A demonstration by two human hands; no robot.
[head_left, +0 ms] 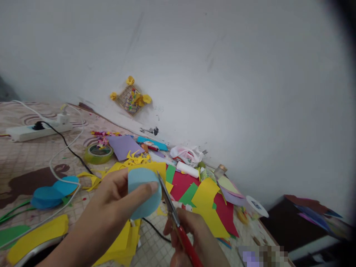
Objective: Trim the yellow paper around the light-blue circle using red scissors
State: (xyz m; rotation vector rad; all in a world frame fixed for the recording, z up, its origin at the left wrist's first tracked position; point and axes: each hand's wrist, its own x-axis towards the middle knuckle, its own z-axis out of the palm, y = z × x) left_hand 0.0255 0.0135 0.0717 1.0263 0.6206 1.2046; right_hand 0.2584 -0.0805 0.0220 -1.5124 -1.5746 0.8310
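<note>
My left hand (111,207) is closed on a light blue paper piece (139,178) with a rounded edge, the thumb pressed flat across its front. My right hand (197,233) grips scissors (174,213) with red handles and slim metal blades. Their blades point up and to the left, and the tip is beside the right edge of the blue paper; I cannot tell whether it touches. Part of the handles is hidden by my fingers. Below my left hand lie folded yellow paper pieces (122,244).
A power strip (39,131) with cables stands at the left, near blue paper circles (47,196). Behind my hands are a tape roll (98,152), purple paper (125,146) and yellow scraps. Red paper (180,181), a white roll (187,169) and yellow sheets (207,193) lie right, along the wall.
</note>
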